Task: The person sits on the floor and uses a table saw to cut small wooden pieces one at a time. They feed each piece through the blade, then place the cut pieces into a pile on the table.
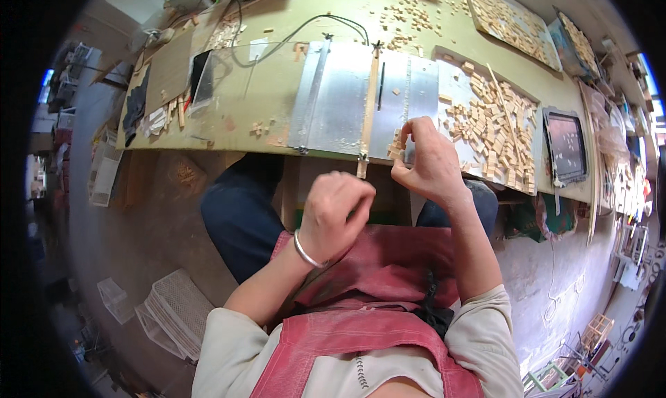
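The right hand [431, 159] is holding its fingers narrowly bent beside small wooden blocks [395, 147] near the front edge of a metal plate [340, 100], gripping or not I cannot tell; a nudge could be tipping them off. The left hand [334, 211] is hovering half-fisted, its grip hidden, while a wooden strip [370, 100] is lying in its way and a block-strewn tray [449, 86] is sitting rightward.

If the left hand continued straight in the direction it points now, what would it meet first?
The left hand would probably meet the near end of the wooden strip first, though depth is unclear.
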Tool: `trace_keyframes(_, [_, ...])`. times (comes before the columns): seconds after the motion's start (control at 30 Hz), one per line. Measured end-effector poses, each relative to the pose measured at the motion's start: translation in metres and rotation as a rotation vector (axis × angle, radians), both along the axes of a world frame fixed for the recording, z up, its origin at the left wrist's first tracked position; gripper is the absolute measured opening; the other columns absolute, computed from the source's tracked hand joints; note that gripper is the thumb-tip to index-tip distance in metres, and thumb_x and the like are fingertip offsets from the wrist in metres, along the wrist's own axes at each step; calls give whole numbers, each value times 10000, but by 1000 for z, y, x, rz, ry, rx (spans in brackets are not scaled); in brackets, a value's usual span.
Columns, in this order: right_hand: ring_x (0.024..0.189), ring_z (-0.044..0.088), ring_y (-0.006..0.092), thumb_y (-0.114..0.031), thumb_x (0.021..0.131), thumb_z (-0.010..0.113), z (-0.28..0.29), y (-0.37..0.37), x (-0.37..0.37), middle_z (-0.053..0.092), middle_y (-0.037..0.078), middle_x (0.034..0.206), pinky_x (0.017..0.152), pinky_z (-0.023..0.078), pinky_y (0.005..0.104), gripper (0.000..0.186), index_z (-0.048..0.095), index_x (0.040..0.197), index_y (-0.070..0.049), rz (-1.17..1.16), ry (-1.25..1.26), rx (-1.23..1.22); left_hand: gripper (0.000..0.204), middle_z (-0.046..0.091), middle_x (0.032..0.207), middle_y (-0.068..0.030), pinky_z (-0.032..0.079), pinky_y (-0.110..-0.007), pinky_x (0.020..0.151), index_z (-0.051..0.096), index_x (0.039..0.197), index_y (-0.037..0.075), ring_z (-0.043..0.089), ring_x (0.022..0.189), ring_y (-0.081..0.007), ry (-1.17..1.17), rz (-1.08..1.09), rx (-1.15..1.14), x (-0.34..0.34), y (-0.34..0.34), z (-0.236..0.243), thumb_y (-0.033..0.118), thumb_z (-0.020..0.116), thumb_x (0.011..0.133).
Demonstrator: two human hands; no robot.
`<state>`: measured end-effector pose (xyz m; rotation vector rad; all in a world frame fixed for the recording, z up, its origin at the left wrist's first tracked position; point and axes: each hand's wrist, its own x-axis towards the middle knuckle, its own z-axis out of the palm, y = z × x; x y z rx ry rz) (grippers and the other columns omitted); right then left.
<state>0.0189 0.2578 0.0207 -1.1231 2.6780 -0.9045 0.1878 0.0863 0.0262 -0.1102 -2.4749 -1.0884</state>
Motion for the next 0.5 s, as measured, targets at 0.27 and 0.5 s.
trace_keyframes(0.27, [924,631,405,-193,763,752,-6,-22,-2,600,160,967,814,497,505,376,556,1054,-61,45,83,28,178,637,1078,-97,480,-459,906,726,1092,88,655,1039,-320,-168,135,-130,-61,-22,-7,148,772,931])
trace_keyframes(0.5, [959,628,394,-169,781,747,-8,-15,-7,602,155,1002,845,490,495,357,572,1075,-68,60,20,25,182,635,1067,-107,504,-471,875,735,1073,97,660,1019,-340,-193,45,-154,-76,-20,-26,104,776,897])
